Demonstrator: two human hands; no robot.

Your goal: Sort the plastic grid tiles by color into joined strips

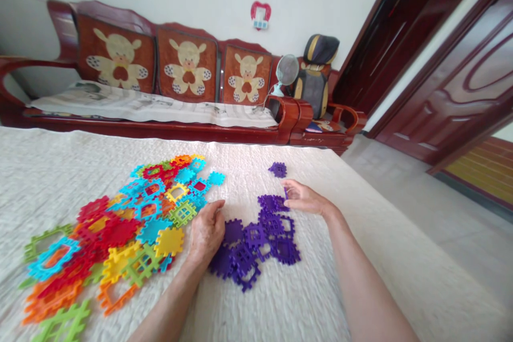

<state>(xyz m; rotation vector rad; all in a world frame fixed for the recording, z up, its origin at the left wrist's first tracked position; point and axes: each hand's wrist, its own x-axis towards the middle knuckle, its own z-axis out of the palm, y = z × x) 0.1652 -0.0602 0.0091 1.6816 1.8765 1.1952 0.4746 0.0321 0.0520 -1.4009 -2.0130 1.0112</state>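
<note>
My right hand (304, 199) pinches a purple interlocking plastic tile (286, 193), seen nearly edge-on, between thumb and fingers. Below and to its left lies a loose pile of purple tiles (254, 235) with notched edges, some solid and some with window-like cutouts. One more purple tile (278, 169) rests apart, beyond the right hand. My left hand (207, 228) is curled low between the purple pile and the mixed-colour tiles (120, 232); whatever its fingers hold, if anything, is hidden. Nearest to it are a green window tile (183, 214) and a solid purple tile (233, 231).
Red, blue, yellow, orange and green tiles overlap across the left of the bed-like surface with a pale quilted cover (316, 299). Behind it stand a wooden sofa (180, 131) with bear cushions, a small fan (287, 69) and a chair (316, 88). Tiled floor (385, 171) lies to the right.
</note>
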